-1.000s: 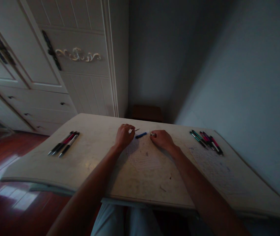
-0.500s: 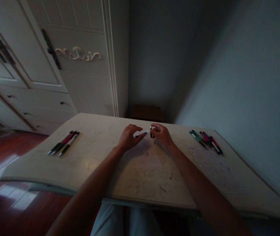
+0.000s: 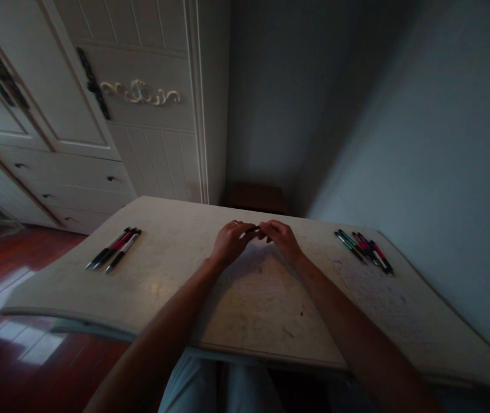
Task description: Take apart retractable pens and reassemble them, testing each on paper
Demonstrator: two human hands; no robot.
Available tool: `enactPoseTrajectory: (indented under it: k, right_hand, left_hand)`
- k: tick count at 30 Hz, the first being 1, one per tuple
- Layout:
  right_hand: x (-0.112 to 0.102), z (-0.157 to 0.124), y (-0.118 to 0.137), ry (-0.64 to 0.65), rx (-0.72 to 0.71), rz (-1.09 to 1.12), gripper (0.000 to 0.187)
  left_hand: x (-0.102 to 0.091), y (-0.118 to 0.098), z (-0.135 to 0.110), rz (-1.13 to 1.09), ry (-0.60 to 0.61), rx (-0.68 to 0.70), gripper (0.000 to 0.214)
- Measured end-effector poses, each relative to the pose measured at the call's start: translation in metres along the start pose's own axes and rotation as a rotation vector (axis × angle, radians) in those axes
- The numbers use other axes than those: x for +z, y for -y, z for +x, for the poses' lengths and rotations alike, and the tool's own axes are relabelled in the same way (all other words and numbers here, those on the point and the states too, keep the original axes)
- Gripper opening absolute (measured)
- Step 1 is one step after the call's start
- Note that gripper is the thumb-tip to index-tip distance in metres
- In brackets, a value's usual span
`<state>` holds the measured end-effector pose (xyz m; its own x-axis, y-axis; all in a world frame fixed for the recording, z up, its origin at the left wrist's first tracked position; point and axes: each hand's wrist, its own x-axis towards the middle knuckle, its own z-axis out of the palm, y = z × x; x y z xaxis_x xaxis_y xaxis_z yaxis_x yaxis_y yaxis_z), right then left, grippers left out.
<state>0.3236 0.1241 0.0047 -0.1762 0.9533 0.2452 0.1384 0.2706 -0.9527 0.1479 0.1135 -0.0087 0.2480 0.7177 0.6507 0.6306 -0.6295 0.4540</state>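
Near the far edge of the table, my left hand [image 3: 230, 243] and my right hand [image 3: 282, 241] meet fingertip to fingertip. Between them is a dark pen [image 3: 252, 229], lying roughly level. My left fingers are closed round one end of it, and my right fingers pinch the other. Most of the pen is hidden by the fingers, so I cannot tell whether its parts are joined. Beneath the hands a thin sheet of paper [image 3: 262, 284] lies flat on the tabletop.
Several pens [image 3: 118, 250] lie side by side on the left of the pale table [image 3: 171, 229]. More pens [image 3: 367, 250] are grouped at the right, above a scribbled sheet [image 3: 373, 292]. A white wardrobe [image 3: 154, 155] stands behind, with a wall [image 3: 442, 143] along the right.
My right hand has come left to my left hand. The dark piece it held upright now lies level between both hands. The blue-and-white piece in my left hand no longer shows.
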Motion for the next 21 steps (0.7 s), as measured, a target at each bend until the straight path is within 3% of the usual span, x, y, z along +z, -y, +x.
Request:
enactPoseTrajectory:
  k: [6, 16, 21]
  right_hand:
    - [0.0003, -0.0008, -0.0027, -0.004, 0.056, -0.072, 0.067]
    - [0.0061, -0.0042, 0.0046, -0.013, 0.017, -0.024, 0.063]
    - [0.0069, -0.0037, 0.0053, -0.020, 0.086, 0.068, 0.062]
  left_hand:
    - [-0.0004, 0.0033, -0.0013, 0.034, -0.056, 0.039, 0.018]
    - [0.0011, -0.0015, -0.0019, 0.040, -0.094, 0.058, 0.022]
    - [-0.0010, -0.0042, -0.0016, -0.006, -0.146, -0.028, 0.026]
